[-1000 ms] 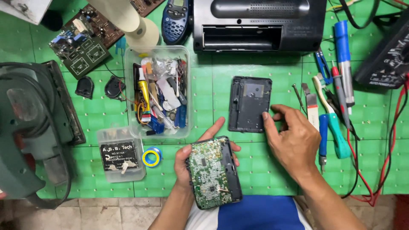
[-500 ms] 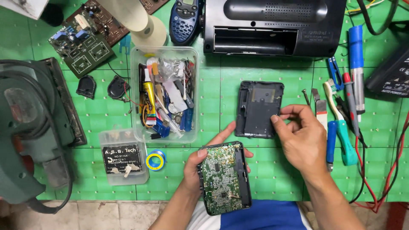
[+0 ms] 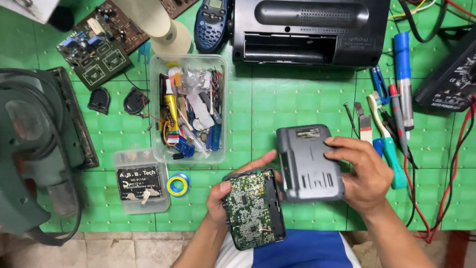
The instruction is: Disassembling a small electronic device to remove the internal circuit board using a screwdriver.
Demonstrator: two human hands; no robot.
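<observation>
Two hands at work over a green cutting mat [image 3: 297, 104]. Left hand [image 3: 223, 198] wrapped around one opened device half [image 3: 254, 208], green circuit board facing up, fingers curled under its left edge and thumb stretched out along the top; held low in the middle, just above the mat's near edge. Right hand [image 3: 364, 173] clamped on one grey plastic back cover [image 3: 308, 163], fingers folded over its right side and top corner, thumb hidden beneath; cover lifted off the mat, tilted, its left edge touching or just beside the board half. Behind both, one black radio-like case [image 3: 307, 30] with an empty bay, lying across the top. Left of that, one blue handset [image 3: 212, 22]. One clear plastic tub [image 3: 188, 106] packed with small parts, one yellow glue tube among them; exact count of the contents impossible to tell. One small clear box [image 3: 141, 181] with a black label just beside the tub, and one roll of yellow-and-blue tape [image 3: 177, 184] between box and left hand. Two small black round parts [image 3: 116, 100] near the tub's left wall. Two loose circuit boards [image 3: 101, 42] at upper left. One large green machine [image 3: 29, 149] on the far left. To the right, a row of hand tools, among them one teal-handled toothbrush [image 3: 384, 134] and one blue pen-shaped tool [image 3: 402, 74]; one black meter [image 3: 448, 82] with red leads at the edge.
</observation>
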